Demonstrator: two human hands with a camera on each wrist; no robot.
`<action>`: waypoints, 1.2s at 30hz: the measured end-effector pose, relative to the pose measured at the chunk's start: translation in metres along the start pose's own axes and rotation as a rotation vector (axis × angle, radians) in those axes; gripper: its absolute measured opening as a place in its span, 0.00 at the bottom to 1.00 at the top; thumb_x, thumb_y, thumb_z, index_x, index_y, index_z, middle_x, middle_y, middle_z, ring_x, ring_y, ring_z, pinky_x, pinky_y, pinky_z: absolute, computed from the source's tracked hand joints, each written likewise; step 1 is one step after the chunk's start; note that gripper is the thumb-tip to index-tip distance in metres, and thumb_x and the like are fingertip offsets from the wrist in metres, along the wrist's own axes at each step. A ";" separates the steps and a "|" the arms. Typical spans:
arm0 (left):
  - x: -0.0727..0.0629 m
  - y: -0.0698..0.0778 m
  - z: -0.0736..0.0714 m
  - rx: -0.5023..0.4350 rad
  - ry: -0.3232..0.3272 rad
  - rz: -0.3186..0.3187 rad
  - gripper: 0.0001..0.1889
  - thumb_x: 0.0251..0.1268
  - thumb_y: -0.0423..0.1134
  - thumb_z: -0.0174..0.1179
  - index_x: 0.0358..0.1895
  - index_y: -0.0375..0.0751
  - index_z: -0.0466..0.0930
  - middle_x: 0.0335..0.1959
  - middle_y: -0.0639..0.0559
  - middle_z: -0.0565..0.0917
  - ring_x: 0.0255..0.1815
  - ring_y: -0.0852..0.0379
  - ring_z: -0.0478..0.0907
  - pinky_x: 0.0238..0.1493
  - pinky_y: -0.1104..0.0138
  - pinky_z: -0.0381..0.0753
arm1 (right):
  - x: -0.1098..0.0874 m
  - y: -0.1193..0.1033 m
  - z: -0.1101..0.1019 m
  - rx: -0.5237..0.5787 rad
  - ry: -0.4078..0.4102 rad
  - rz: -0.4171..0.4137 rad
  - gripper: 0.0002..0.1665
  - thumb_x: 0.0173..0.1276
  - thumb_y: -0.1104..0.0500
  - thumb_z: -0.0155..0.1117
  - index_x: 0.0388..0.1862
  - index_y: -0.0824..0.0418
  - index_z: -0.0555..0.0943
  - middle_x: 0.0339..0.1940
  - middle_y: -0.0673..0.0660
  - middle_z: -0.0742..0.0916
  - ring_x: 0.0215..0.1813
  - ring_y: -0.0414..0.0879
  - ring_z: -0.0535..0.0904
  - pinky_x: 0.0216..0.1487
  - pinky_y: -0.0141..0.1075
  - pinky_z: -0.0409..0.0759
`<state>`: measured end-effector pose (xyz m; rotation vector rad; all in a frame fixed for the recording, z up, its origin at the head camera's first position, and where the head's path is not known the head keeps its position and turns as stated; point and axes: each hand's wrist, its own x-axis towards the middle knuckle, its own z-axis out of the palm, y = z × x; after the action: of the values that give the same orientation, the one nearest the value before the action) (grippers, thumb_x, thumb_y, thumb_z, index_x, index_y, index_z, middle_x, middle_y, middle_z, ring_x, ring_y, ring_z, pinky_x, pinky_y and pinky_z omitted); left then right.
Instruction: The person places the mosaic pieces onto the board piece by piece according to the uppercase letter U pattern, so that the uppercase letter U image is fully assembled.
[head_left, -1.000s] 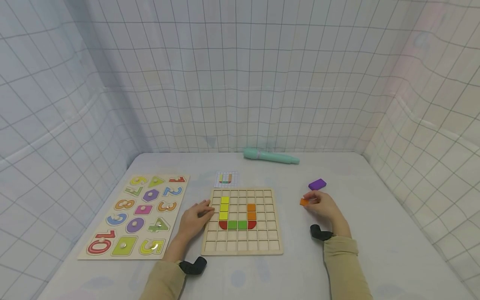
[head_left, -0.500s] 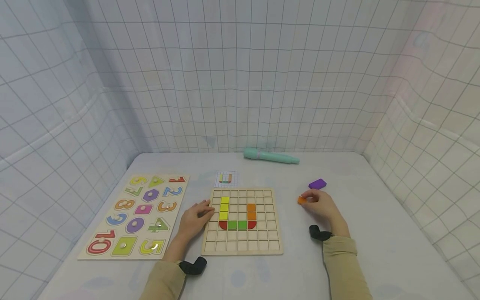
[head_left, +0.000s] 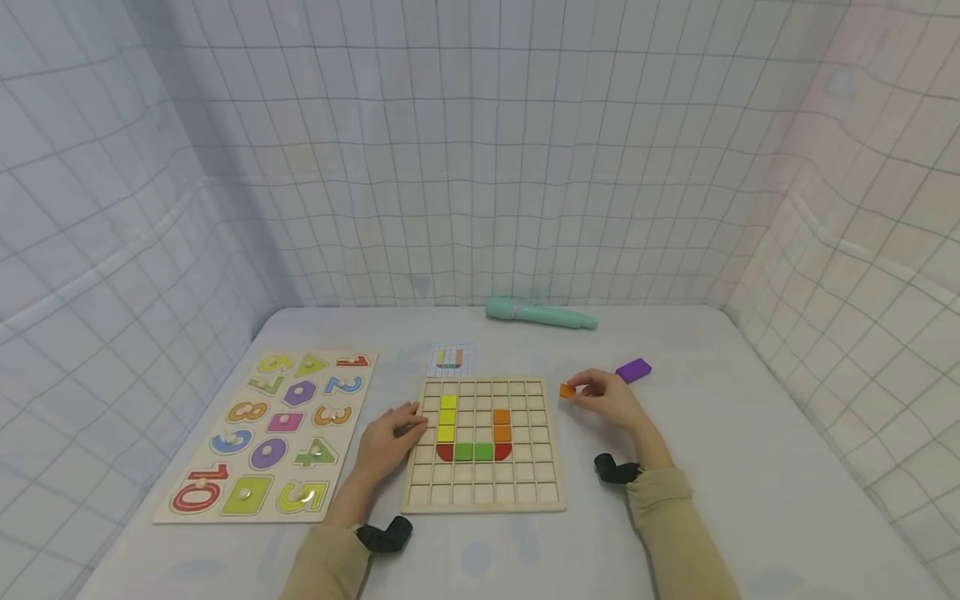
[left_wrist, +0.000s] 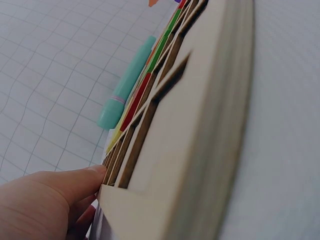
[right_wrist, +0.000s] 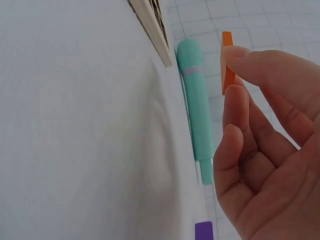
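Observation:
A square wooden grid board (head_left: pixel 483 492) lies mid-table, bearing yellow, red, green and orange tiles in a U. At its left edge rests my left hand (head_left: pixel 388 442), the thumb (left_wrist: pixel 82 181) touching the rim in the left wrist view. My right hand (head_left: pixel 611 402) pinches a small orange square tile (head_left: pixel 567 391) between thumb and fingers, just right of the board's upper right side. The right wrist view shows this orange tile (right_wrist: pixel 227 62) edge-on, held up off the table. A purple block (head_left: pixel 634 371) lies behind the right hand.
Behind the board lies a small card (head_left: pixel 452 360) printed with a coloured U on a grid. A mint-green stick-like object (head_left: pixel 542 314) lies along the back wall. Left of the board is a number and shape puzzle (head_left: pixel 266 433). Grid-patterned cloth walls surround the table.
My right hand has carried the orange tile left, away from the purple block and towards the board. The left hand stays at the board's edge. The head view has shifted very slightly.

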<state>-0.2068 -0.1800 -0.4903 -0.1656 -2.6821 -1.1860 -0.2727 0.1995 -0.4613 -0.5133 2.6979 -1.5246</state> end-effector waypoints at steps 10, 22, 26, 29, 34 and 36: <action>0.000 0.000 -0.002 -0.008 0.004 0.001 0.11 0.60 0.38 0.63 0.43 0.37 0.85 0.59 0.42 0.76 0.65 0.45 0.68 0.72 0.59 0.58 | 0.027 -0.023 0.034 0.026 -0.130 -0.075 0.14 0.58 0.59 0.70 0.43 0.62 0.82 0.38 0.55 0.85 0.36 0.45 0.76 0.35 0.32 0.78; 0.001 -0.001 -0.001 0.005 0.008 0.005 0.11 0.60 0.40 0.63 0.42 0.38 0.85 0.59 0.42 0.76 0.65 0.45 0.68 0.72 0.58 0.58 | 0.047 -0.036 0.064 -0.033 -0.241 -0.065 0.13 0.57 0.58 0.71 0.41 0.57 0.83 0.39 0.50 0.85 0.38 0.43 0.77 0.40 0.34 0.79; 0.000 -0.001 -0.001 0.006 0.009 0.003 0.11 0.60 0.39 0.63 0.42 0.38 0.85 0.59 0.43 0.76 0.65 0.45 0.68 0.72 0.57 0.58 | 0.051 -0.038 0.069 -0.073 -0.268 -0.064 0.13 0.57 0.57 0.72 0.41 0.56 0.83 0.40 0.49 0.84 0.39 0.42 0.77 0.43 0.35 0.79; 0.000 -0.002 0.000 0.004 0.006 -0.002 0.11 0.60 0.40 0.63 0.42 0.38 0.85 0.59 0.43 0.76 0.65 0.46 0.68 0.72 0.58 0.58 | 0.052 -0.040 0.072 -0.087 -0.286 -0.062 0.13 0.57 0.56 0.72 0.41 0.57 0.83 0.40 0.49 0.84 0.39 0.42 0.77 0.44 0.34 0.79; 0.000 -0.001 0.000 0.006 -0.002 -0.004 0.11 0.61 0.40 0.63 0.43 0.38 0.85 0.59 0.43 0.76 0.65 0.46 0.67 0.72 0.58 0.57 | 0.054 -0.042 0.075 -0.104 -0.306 -0.064 0.12 0.59 0.58 0.70 0.42 0.57 0.82 0.40 0.50 0.84 0.40 0.42 0.77 0.44 0.34 0.80; 0.000 -0.001 0.000 0.006 -0.003 -0.001 0.11 0.61 0.40 0.63 0.43 0.38 0.85 0.59 0.43 0.76 0.65 0.45 0.67 0.72 0.58 0.58 | 0.054 -0.043 0.076 -0.112 -0.308 -0.061 0.12 0.59 0.58 0.70 0.42 0.57 0.82 0.41 0.50 0.84 0.40 0.42 0.77 0.44 0.35 0.80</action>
<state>-0.2068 -0.1802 -0.4912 -0.1657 -2.6877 -1.1792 -0.2996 0.1005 -0.4573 -0.7705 2.5566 -1.1941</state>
